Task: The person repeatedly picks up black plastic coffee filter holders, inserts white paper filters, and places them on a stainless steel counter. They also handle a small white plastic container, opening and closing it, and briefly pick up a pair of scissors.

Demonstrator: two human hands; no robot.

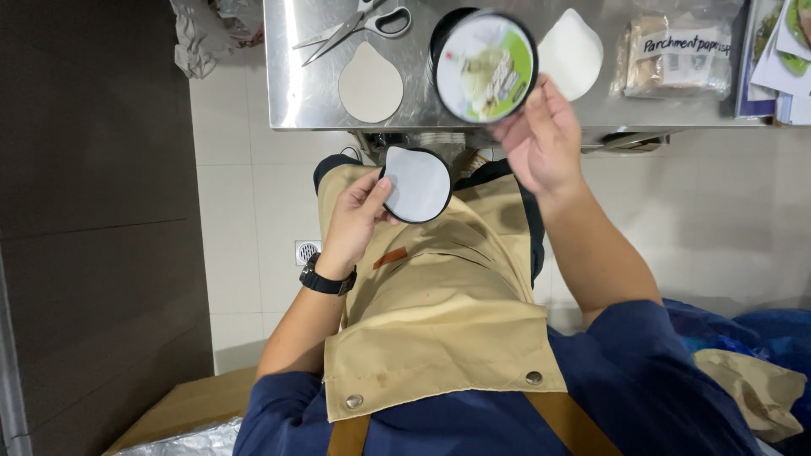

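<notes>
Hands both gripping: left hand (359, 215) pinches black lid (416, 184), right hand (541, 139) holds round tub (485, 66) at 1 o'clock.

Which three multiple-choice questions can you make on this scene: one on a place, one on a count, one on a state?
1. Where do the scissors lie?
A. On the floor tiles
B. On the steel table
C. On a chair

2. How many loose paper pieces lie on the steel table?
A. Two
B. Four
C. None

3. How is the black-rimmed lid held?
A. Flat on the steel table
B. Under the scissors
C. Raised in the left hand, over the apron

Answers:
1 B: the scissors rest on the metal top, left of the round container that the right hand holds.
2 A: one beige piece and one white piece show.
3 C: the left hand's fingers grip its edge in front of the apron.
</notes>
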